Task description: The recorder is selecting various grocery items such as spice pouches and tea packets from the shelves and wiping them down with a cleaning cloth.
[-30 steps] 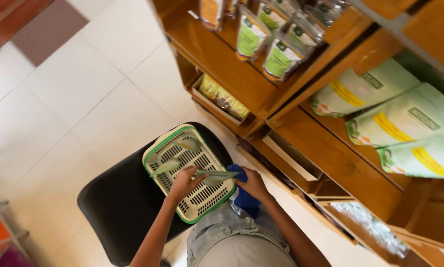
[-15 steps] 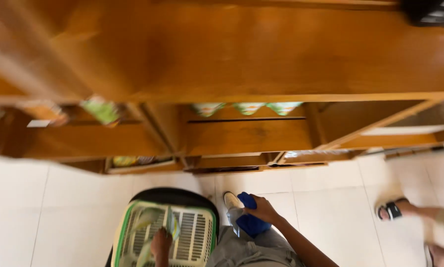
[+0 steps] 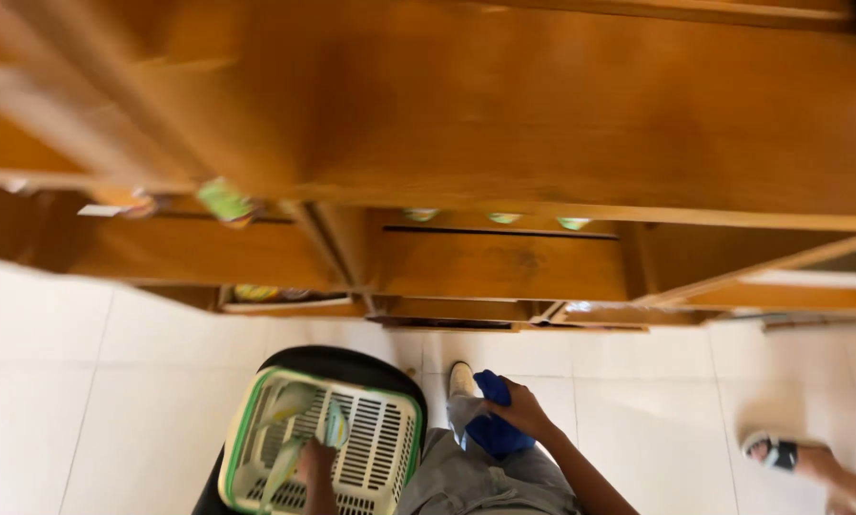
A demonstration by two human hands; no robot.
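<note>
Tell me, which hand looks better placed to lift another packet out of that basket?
Probably the left hand: it is already inside the basket among the green packets. The right hand holds a blue cloth beside it.

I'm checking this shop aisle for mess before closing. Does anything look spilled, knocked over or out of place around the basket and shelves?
Nothing stands out. The green-rimmed basket sits level on the black stool, with the left hand inside among green packets. The right hand grips a blue cloth. The wooden shelves are blurred; no spill shows on the tiled floor.
</note>
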